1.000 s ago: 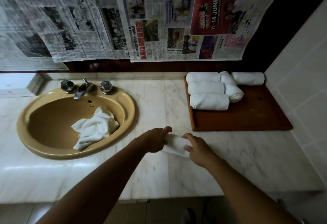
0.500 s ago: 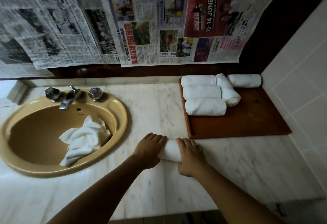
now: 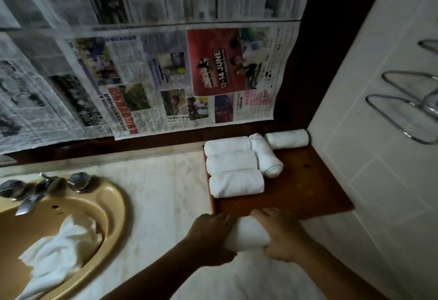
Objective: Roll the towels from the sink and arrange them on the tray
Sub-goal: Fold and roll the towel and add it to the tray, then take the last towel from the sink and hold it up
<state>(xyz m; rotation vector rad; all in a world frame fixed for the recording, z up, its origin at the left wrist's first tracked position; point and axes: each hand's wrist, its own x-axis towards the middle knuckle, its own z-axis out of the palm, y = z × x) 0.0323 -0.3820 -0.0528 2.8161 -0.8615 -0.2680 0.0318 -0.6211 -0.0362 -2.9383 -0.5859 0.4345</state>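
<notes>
Rolled towel (image 3: 246,234): white, lying on the marble tabletop (image 3: 161,193) at the near edge of the wooden tray (image 3: 308,190); left hand (image 3: 208,235) and right hand (image 3: 282,235) each close their grip around one end. Tray: five rolled towels (image 3: 234,182) at its back left. Sink (image 3: 104,207): tan, left of the hands, one crumpled towel (image 3: 57,252) inside, tap (image 3: 33,198) at the rim. Newspaper (image 3: 166,74) on the wall behind; wire rack (image 3: 403,115) on the right-hand tiles

Marble counter (image 3: 166,205) under wooden tray (image 3: 308,188)
</notes>
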